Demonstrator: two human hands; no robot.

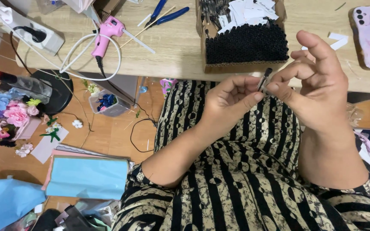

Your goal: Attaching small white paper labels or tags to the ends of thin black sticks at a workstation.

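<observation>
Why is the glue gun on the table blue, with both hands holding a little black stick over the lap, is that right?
Not quite. The glue gun on the table is pink, not blue; the head view shows it. The rest holds: the left hand and right hand both pinch the little black stick over the lap.

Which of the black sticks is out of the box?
The single black stick pinched between the left hand and right hand; the others stand packed in the cardboard box.

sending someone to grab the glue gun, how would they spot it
On the pale wooden table, look left of the cardboard box of black sticks. The glue gun lies inside a loop of white cable, the only pink tool there; the pliers nearby have blue handles.
</observation>
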